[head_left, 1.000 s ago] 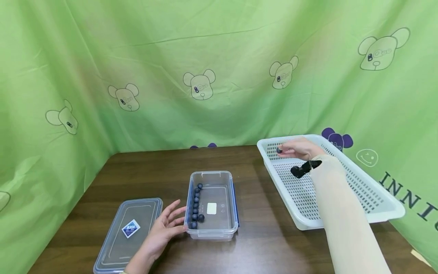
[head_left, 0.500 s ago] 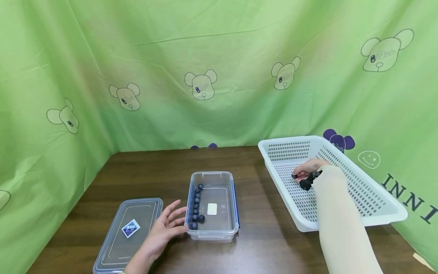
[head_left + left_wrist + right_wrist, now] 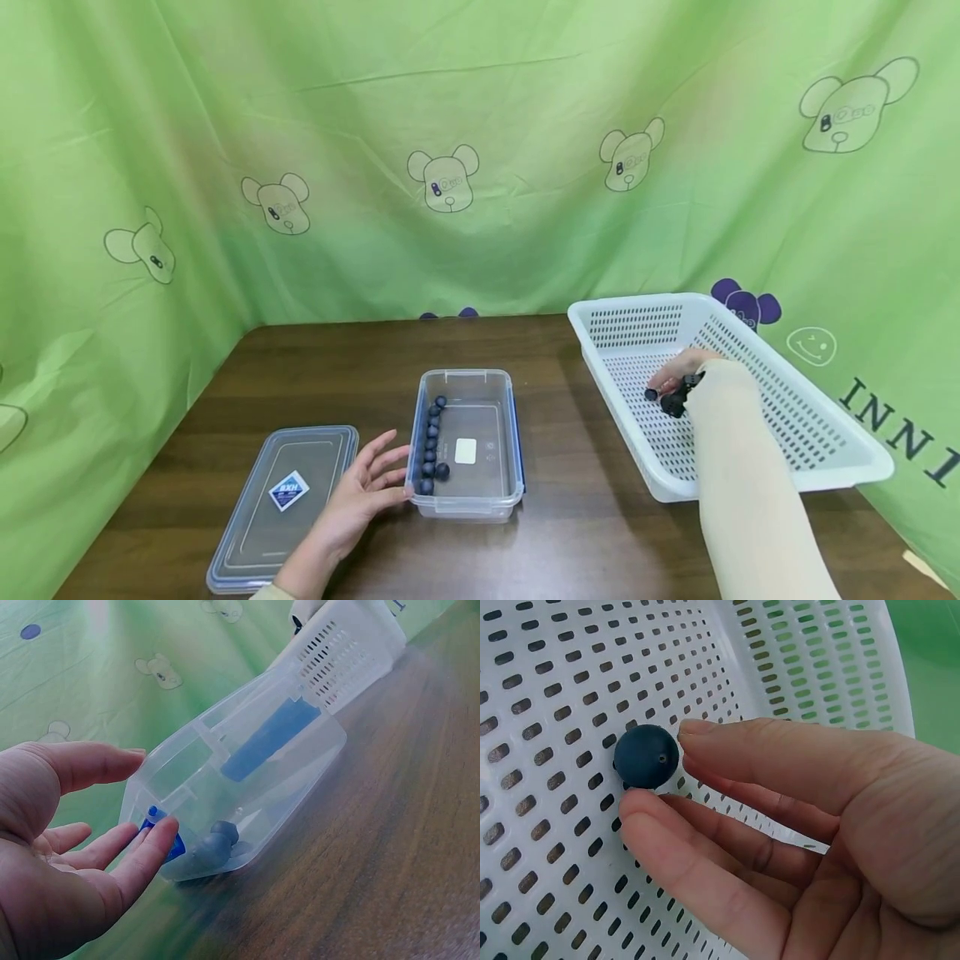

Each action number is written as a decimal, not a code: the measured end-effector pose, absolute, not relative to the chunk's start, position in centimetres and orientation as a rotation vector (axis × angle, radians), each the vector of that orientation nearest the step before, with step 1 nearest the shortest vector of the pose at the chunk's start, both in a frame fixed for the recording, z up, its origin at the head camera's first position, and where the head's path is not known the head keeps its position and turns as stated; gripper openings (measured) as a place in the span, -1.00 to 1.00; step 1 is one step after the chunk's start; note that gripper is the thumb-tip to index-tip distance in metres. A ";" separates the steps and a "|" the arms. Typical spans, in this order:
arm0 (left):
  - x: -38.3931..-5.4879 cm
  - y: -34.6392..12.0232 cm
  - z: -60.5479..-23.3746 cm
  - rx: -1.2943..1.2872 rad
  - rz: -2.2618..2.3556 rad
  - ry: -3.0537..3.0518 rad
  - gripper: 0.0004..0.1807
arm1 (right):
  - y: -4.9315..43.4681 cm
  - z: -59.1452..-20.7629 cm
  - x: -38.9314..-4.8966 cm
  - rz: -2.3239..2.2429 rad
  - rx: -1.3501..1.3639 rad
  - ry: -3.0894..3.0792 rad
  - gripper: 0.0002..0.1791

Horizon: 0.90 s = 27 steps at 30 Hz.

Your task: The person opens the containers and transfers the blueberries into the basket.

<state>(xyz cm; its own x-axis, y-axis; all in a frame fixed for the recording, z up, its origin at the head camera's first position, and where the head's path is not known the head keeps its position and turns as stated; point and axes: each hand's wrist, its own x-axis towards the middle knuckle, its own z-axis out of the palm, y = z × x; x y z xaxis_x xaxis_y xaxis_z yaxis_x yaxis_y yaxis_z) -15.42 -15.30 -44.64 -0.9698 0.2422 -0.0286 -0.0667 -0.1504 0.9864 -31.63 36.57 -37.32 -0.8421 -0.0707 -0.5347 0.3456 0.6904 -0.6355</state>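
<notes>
My right hand (image 3: 677,371) is low inside a white perforated basket (image 3: 633,454). In the right wrist view, a round dark blueberry (image 3: 646,756) rests on the basket's slotted floor, just beyond the spread thumb and forefinger, with the fingertips right at its edge. My left hand (image 3: 363,492) lies at the left side of a clear plastic container (image 3: 491,496), its thumb at the near left corner and its fingers fairly straight along the wall. Inside, several blueberries (image 3: 431,444) form a row down the left side, one sitting beside the row.
A clear lid (image 3: 251,525) with a blue-edged rim and diamond label lies left of the container. Blue clips (image 3: 274,739) hang along the container's side. The brown wooden table (image 3: 555,550) ends at a green printed curtain (image 3: 360,250) behind.
My right hand has lowered from the basket's far left part to its floor with a blueberry, and its fingertips have since parted from it. My left hand has stayed at the container.
</notes>
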 end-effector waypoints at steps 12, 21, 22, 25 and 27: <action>-15.4 -15.2 -44.5 0.193 2.224 1.908 -0.04 | 35.1 -35.7 -32.1 -1.315 0.175 2.042 -0.86; -15.5 -15.2 -44.7 0.212 2.222 1.899 -0.03 | 33.9 -34.0 -35.3 -1.601 0.055 2.012 -0.88; -15.5 -15.2 -44.7 0.213 2.223 1.897 -0.03 | 33.4 -33.5 -35.4 -1.622 0.040 2.010 -0.88; -15.5 -15.2 -44.8 0.207 2.224 1.899 -0.03 | 31.7 -32.0 -35.5 -1.645 -0.034 2.020 -0.89; -15.5 -15.2 -44.8 0.206 2.227 1.900 -0.03 | 30.2 -31.1 -35.5 -1.656 -0.066 2.027 -0.84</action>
